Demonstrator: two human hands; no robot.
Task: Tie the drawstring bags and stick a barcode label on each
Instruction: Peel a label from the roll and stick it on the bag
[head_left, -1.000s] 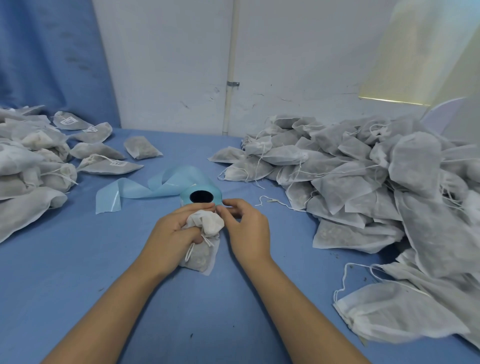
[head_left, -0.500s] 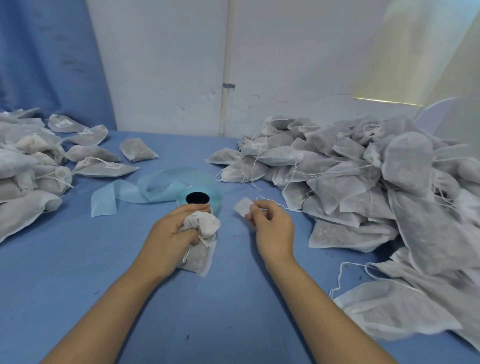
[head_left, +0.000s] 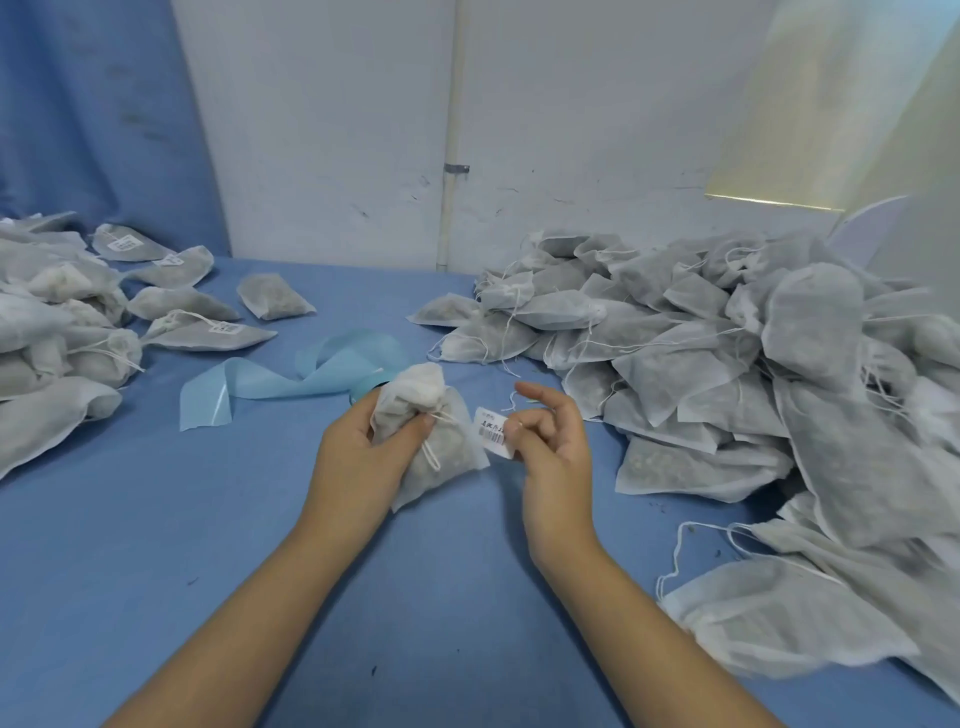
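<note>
Nearest you, along the right edge of the blue-covered counter (head_left: 156, 545), lie flat white non-woven drawstring bags with loose cords (head_left: 779, 618). At the middle of the counter, your left grip (head_left: 363, 452) is wrapped around the small white filled drawstring bag (head_left: 431, 441), thumb across its gathered neck, mouth pointing up and its cord hanging down the front. Just right of it, your right grip (head_left: 556, 452) pinches the small white printed barcode label (head_left: 493, 432) at the fingertips, the forefinger raised; the label's edge sits just beside the bag, and contact cannot be told. Behind the bag a pale blue strip of label backing (head_left: 291, 379) curls toward the left edge. Further back, a big heap of untied white bags (head_left: 727, 353) fills the right side, and a heap of tied, labelled white bags (head_left: 62, 322) sits at the left edge. Beyond the far edge stands a white wall with a thin white pipe (head_left: 449, 130).
</note>
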